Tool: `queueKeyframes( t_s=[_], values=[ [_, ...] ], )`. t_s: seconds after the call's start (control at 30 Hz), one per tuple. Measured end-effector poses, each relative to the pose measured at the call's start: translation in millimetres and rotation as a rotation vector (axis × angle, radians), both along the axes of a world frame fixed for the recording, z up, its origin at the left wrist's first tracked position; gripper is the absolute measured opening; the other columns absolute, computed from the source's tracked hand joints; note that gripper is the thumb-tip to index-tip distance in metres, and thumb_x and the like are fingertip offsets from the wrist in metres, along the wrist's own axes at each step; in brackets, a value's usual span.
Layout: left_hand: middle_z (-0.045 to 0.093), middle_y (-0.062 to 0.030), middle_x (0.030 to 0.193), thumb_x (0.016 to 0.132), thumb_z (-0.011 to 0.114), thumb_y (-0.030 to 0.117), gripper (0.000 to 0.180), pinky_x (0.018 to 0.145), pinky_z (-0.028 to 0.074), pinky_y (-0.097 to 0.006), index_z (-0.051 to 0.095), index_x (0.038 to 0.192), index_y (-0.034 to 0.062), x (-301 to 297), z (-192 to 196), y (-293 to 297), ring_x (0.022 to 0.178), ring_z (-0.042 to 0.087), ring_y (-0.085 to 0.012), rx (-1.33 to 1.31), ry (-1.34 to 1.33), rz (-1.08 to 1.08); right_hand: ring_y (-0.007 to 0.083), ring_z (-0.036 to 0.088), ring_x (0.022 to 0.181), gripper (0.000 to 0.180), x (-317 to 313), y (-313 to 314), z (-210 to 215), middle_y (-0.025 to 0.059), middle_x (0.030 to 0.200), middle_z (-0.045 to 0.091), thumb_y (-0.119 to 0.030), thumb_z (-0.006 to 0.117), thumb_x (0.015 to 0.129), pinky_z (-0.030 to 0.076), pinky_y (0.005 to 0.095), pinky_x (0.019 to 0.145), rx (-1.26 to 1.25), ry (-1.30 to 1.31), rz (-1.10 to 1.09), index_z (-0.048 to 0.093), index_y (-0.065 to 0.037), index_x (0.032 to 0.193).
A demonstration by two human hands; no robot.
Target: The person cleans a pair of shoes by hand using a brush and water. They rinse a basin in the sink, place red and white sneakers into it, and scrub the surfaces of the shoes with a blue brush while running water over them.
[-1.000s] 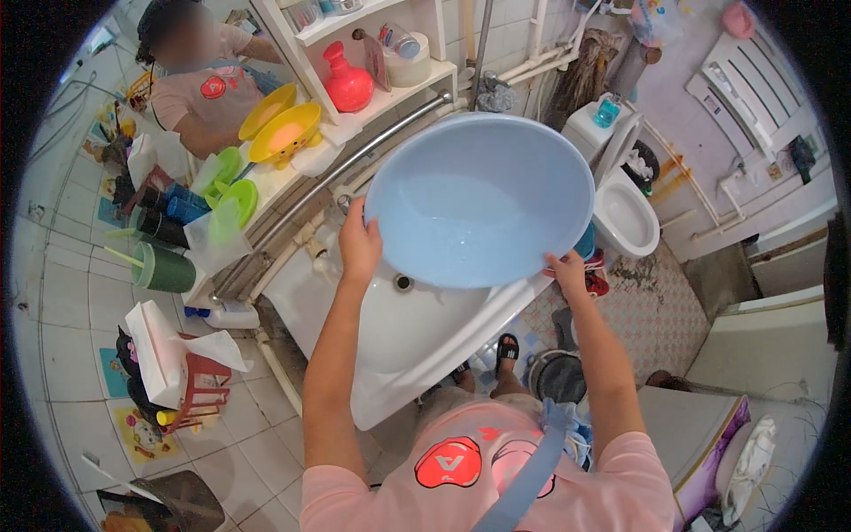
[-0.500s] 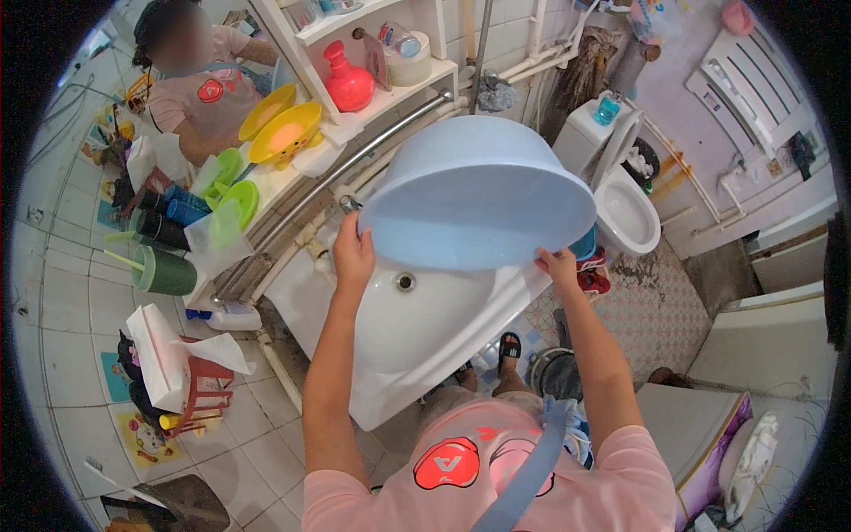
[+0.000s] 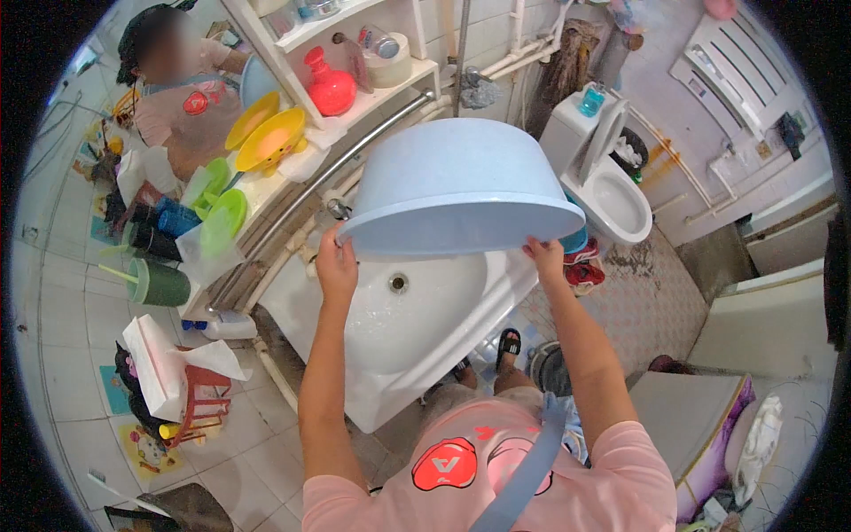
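Observation:
A large light-blue plastic basin (image 3: 456, 164) is tilted above a white sink (image 3: 390, 377), its mouth toward me and downward. At the left end of its rim, my left hand (image 3: 337, 266) is closed on the edge. My right hand (image 3: 545, 255) grips the rim at the right end. Little of the basin's inside shows. Beneath the basin lie the sink bowl and its drain (image 3: 398, 283), with a little water around it. A metal faucet (image 3: 338, 209) stands just beyond my left hand.
Left of the sink, a white shelf holds a red bottle (image 3: 330, 84), a yellow bowl (image 3: 271, 142) and a green cup (image 3: 158, 282). A tissue box (image 3: 152, 365) hangs at the left wall. Beyond the sink on the right stands a toilet (image 3: 616, 204); red shoes (image 3: 583, 270) lie on the floor.
The basin has tipped further, so its underside shows more and its inside less. Both hands still hold the rim. The whole view has shifted slightly.

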State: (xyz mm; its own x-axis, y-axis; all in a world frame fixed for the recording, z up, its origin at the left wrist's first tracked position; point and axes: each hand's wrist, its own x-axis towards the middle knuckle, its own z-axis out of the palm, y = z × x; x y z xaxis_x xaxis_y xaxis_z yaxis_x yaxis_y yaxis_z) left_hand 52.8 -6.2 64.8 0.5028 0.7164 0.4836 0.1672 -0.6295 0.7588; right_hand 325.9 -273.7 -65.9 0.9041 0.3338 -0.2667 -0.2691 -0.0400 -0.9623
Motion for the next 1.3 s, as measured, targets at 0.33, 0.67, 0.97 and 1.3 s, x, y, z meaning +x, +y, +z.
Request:
queueKeyframes(
  t_s=[0.33, 0.67, 0.97, 1.3],
  values=[
    [0.058, -0.0158, 0.1, 0.083, 0.053, -0.001, 0.033, 0.079, 0.048, -0.03, 0.049, 0.115, -0.0027, 56, 10, -18, 0.088, 0.06, -0.0236, 0.024, -0.024, 0.075, 0.0157, 0.059, 0.077, 0.016, 21, -32, -9, 0.0076, 0.091, 0.059, -0.004, 0.058, 0.084, 0.054, 0.027, 0.065, 0.022, 0.087, -0.002, 0.054, 0.001, 0.099],
    [0.057, -0.0193, 0.11, 0.08, 0.051, -0.003, 0.037, 0.089, 0.043, -0.034, 0.049, 0.118, -0.001, 231, 48, -67, 0.102, 0.057, -0.0291, 0.056, 0.025, -0.137, 0.0165, 0.058, 0.075, 0.035, 92, -121, -13, 0.0081, 0.094, 0.06, -0.014, 0.067, 0.08, 0.049, 0.0288, 0.062, 0.106, 0.225, -0.11, 0.052, 0.0, 0.108],
    [0.049, -0.0209, 0.123, 0.077, 0.054, -0.004, 0.054, 0.095, 0.039, -0.036, 0.04, 0.129, 0.0012, 444, -19, -163, 0.113, 0.049, -0.0326, -0.038, 0.074, -0.561, 0.021, 0.06, 0.069, 0.037, 178, -272, -33, 0.0121, 0.094, 0.061, -0.017, 0.064, 0.08, 0.048, 0.0321, 0.051, 0.048, 0.366, -0.37, 0.052, 0.002, 0.109],
    [0.051, -0.0153, 0.116, 0.079, 0.063, 0.012, 0.056, 0.07, 0.053, -0.046, 0.035, 0.128, 0.0097, 531, -191, -300, 0.096, 0.058, -0.0299, -1.497, 0.504, -0.641, 0.0193, 0.056, 0.061, 0.028, 257, -324, -59, 0.0125, 0.086, 0.059, -0.012, 0.058, 0.081, 0.045, 0.0294, 0.044, 0.029, 0.439, -0.595, 0.052, 0.004, 0.104]
  ],
)
